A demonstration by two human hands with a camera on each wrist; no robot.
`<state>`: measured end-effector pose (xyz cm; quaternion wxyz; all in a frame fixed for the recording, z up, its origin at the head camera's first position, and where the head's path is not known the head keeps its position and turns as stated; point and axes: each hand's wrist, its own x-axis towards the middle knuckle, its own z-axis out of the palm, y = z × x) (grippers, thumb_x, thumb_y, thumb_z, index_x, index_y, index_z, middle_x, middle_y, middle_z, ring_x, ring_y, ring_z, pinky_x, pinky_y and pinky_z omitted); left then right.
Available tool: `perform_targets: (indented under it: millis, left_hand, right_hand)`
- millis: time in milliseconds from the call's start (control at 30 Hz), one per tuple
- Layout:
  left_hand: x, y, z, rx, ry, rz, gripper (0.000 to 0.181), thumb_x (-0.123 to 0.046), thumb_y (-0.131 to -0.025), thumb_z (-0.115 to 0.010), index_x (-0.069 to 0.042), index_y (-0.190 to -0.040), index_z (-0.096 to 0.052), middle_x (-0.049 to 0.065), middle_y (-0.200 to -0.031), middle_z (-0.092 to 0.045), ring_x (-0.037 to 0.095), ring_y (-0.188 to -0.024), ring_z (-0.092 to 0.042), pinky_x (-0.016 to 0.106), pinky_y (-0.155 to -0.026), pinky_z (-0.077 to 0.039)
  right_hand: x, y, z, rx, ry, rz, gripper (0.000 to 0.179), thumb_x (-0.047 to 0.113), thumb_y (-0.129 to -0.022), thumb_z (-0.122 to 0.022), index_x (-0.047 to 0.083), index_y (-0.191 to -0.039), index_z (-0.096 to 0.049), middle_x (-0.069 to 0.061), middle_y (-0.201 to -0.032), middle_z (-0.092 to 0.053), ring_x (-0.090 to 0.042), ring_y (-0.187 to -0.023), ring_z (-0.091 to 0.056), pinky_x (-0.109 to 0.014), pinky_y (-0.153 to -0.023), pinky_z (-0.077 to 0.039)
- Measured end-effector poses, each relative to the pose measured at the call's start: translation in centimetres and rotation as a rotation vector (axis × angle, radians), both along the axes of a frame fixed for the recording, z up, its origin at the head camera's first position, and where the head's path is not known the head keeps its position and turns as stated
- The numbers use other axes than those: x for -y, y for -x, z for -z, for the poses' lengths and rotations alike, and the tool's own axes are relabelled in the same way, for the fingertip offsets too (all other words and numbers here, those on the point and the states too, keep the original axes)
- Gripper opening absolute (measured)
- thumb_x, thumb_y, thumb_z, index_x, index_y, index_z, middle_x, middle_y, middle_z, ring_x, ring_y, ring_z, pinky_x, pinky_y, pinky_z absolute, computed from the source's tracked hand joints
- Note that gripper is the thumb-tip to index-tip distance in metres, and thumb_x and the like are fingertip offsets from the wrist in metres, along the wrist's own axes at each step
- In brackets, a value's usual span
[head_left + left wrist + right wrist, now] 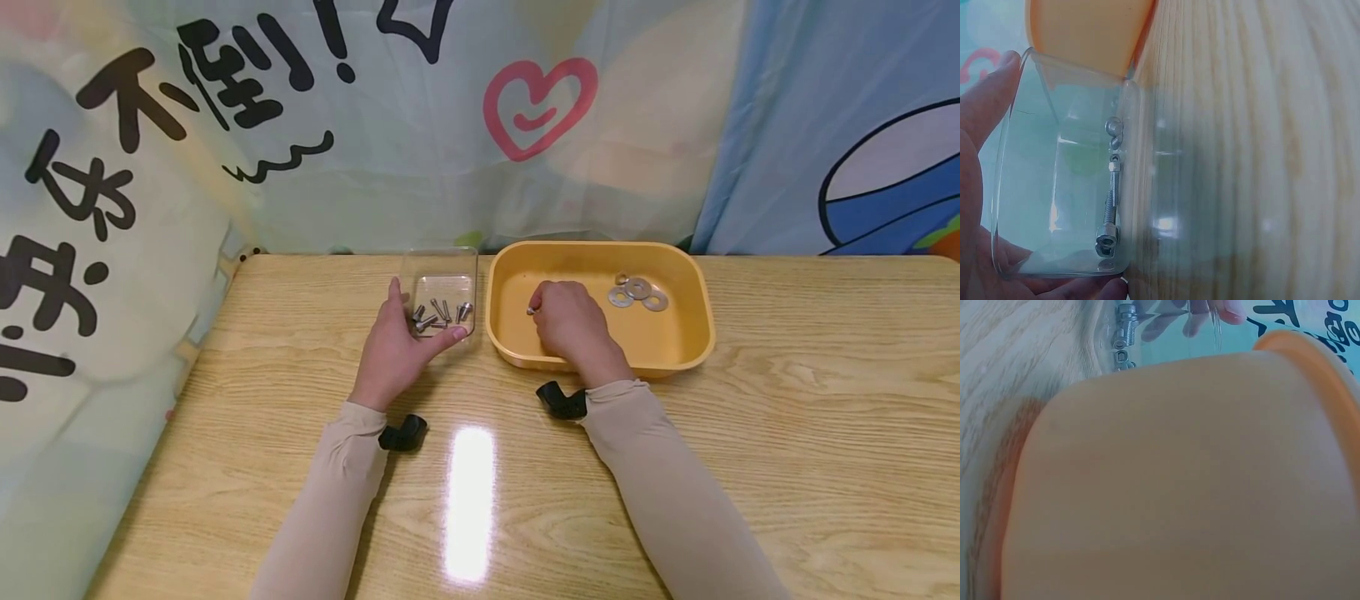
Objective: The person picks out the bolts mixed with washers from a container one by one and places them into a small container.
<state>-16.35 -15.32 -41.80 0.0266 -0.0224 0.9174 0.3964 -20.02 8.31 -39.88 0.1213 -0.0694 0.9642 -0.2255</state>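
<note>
My left hand (pixel 397 354) grips a clear plastic box (pixel 442 263), thumb along its near edge and fingers at its left side. Several metal screws (pixel 444 312) lie on the box's floor; the left wrist view shows them through the clear wall as socket-head screws (pixel 1107 234). Inside the yellow tub (pixel 517 357), my right hand (pixel 573 321) pinches a small shiny metal piece (pixel 531 311), mostly hidden by the fingers. Several flat washers (pixel 637 288) lie to the right of that hand, in the tub. In the right wrist view the tub's outer wall (pixel 1166 475) hides the right hand.
Box and tub stand side by side at the back of the wooden table (pixel 810 433), a narrow gap between them. Behind the table hangs a printed cloth (pixel 660 125). Black wrist mounts (pixel 405 433) stick out inward from both sleeves.
</note>
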Motion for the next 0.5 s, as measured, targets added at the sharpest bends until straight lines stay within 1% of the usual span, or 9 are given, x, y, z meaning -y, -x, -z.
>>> perform_targets:
  millis: [200, 500]
  left_hand:
    - [-0.02, 0.01, 0.08, -0.006, -0.006, -0.004, 0.127, -0.062, -0.077, -0.080, -0.001, -0.161, -0.006, 0.021, -0.151, -0.044, 0.034, -0.138, -0.044, 0.047, -0.113, -0.036]
    - [-0.03, 0.07, 0.13, -0.006, -0.007, -0.004, 0.127, -0.061, -0.077, -0.080, -0.001, -0.161, -0.006, 0.022, -0.151, -0.043, 0.034, -0.139, -0.043, 0.048, -0.114, -0.035]
  right_hand:
    - [-0.02, 0.03, 0.05, -0.027, 0.021, -0.009, 0.016, 0.005, -0.098, -0.055, 0.001, -0.105, -0.068, -0.017, -0.107, -0.068, -0.034, -0.103, -0.062, -0.046, -0.082, -0.053]
    - [-0.07, 0.03, -0.01, -0.083, 0.045, -0.016, 0.019, 0.005, -0.099, -0.051, -0.001, -0.107, -0.068, -0.018, -0.104, -0.069, -0.037, -0.099, -0.063, -0.048, -0.083, -0.053]
